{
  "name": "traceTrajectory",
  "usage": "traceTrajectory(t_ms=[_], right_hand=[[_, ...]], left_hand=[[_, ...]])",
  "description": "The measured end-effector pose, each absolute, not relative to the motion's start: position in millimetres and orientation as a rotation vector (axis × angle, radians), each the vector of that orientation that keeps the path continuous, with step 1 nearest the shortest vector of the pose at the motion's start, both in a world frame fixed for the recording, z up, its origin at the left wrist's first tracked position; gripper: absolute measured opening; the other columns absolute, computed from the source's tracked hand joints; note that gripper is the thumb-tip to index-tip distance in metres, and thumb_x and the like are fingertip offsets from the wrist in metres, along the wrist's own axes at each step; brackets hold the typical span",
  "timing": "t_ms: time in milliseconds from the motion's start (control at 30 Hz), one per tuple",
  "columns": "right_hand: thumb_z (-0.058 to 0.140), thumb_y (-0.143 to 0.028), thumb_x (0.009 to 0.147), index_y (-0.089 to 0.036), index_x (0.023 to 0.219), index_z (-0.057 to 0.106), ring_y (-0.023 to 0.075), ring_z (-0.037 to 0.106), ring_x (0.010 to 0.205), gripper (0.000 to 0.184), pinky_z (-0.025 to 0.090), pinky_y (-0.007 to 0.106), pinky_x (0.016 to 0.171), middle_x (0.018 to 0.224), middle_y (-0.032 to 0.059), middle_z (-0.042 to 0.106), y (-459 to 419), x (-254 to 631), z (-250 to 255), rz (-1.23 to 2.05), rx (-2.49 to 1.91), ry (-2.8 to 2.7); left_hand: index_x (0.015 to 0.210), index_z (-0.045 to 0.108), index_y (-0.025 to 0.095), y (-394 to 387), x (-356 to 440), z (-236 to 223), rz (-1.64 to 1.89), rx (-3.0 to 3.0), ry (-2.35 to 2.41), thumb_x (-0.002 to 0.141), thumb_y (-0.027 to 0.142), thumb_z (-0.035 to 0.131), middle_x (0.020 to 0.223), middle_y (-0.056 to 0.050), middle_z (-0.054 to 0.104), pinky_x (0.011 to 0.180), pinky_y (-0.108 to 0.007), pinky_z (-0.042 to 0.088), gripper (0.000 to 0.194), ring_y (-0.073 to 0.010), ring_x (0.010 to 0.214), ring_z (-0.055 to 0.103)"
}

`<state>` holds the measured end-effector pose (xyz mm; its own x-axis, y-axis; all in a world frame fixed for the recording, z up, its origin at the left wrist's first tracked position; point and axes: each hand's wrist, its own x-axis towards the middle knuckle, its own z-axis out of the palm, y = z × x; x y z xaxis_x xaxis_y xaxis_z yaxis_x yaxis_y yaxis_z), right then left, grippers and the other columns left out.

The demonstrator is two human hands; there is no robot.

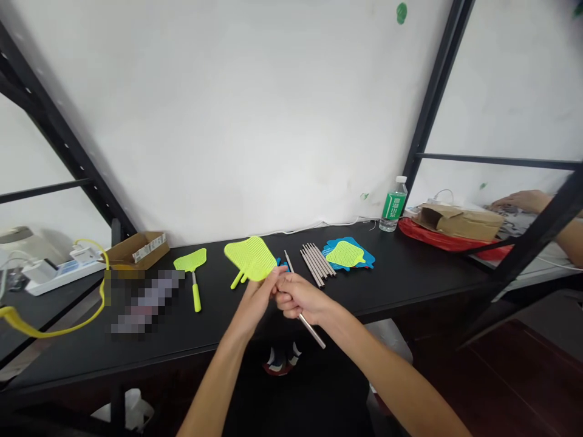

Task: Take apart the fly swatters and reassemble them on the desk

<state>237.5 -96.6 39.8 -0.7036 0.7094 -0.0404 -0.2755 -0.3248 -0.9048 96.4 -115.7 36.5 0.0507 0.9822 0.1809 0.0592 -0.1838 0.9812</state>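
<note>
Both hands meet above the front of the black table. My left hand [265, 284] is closed on the neck end of a yellow-green fly swatter head [250, 256], which points up and left. A thin metal rod [313, 332] runs through the fist of my right hand [300, 296], its lower end sticking out toward me. The joint between rod and swatter head is hidden by my fingers. Behind the held head lie yellow-green handles [236, 279], partly covered. More metal rods [314, 261] lie side by side to the right, beside blue and yellow-green swatter heads [345, 254].
An assembled yellow-green fly swatter [196, 297] lies left, near a cardboard box [136, 250] and a blurred-out patch. A water bottle [394, 206] stands at the back right. Black metal frames [439, 85] rise on both sides. Another person's hand [523, 200] is at far right.
</note>
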Motion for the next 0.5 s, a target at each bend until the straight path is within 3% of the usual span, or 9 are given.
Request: traceTrajectory(t_ms=[133,300,367,433,500], right_hand=[[0.055,-0.063,0.085,-0.021,0.071,0.047,0.0042,0.016,0.038,0.045,0.013,0.017,0.037,0.049,-0.0110,0.028,-104.7,225.6,33.1,1.815,-0.644,-1.446],[0.052,-0.057,0.089,-0.018,0.067,0.057,0.0069,0.036,0.042,0.045,0.022,0.021,0.042,0.055,-0.0028,0.046,-111.7,234.9,18.1,1.378,-0.782,-1.686],[0.051,-0.057,0.088,-0.018,0.068,0.058,0.0065,0.034,0.041,0.045,0.020,0.021,0.041,0.056,-0.0028,0.047,-103.9,242.3,12.9,1.374,-0.848,-1.617],[0.049,-0.058,0.087,-0.019,0.074,0.056,0.0055,0.024,0.038,0.041,0.016,0.020,0.039,0.053,-0.0068,0.038,-85.9,248.7,11.0,1.476,-0.895,-1.419],[0.049,-0.049,0.089,-0.019,0.092,0.057,0.0062,0.026,0.040,0.032,0.018,0.020,0.040,0.059,-0.0070,0.041,-61.8,252.6,12.0,1.457,-0.923,-1.303]], left_hand=[[0.093,0.071,0.011,-111.5,121.3,30.9,1.484,1.169,1.046,0.085,0.053,0.057,0.097,-0.012,0.074,0.089,-0.035,0.051,0.045,-0.0233,0.093,0.069],[0.086,0.063,0.015,-95.3,84.4,46.9,1.851,0.874,1.149,0.081,0.049,0.057,0.065,-0.003,0.067,0.066,-0.029,0.052,0.035,-0.0177,0.065,0.068],[0.086,0.061,0.016,-91.9,60.8,55.2,1.988,0.888,1.227,0.081,0.046,0.056,0.066,-0.001,0.067,0.064,-0.026,0.050,0.031,-0.0160,0.067,0.067],[0.083,0.062,0.015,-92.8,44.6,56.5,1.934,0.990,1.260,0.082,0.047,0.055,0.069,-0.003,0.067,0.063,-0.026,0.050,0.033,-0.0165,0.068,0.066],[0.081,0.062,0.014,-96.6,39.3,49.2,1.877,1.057,1.286,0.082,0.048,0.055,0.066,-0.003,0.065,0.061,-0.025,0.049,0.035,-0.0152,0.063,0.063]])
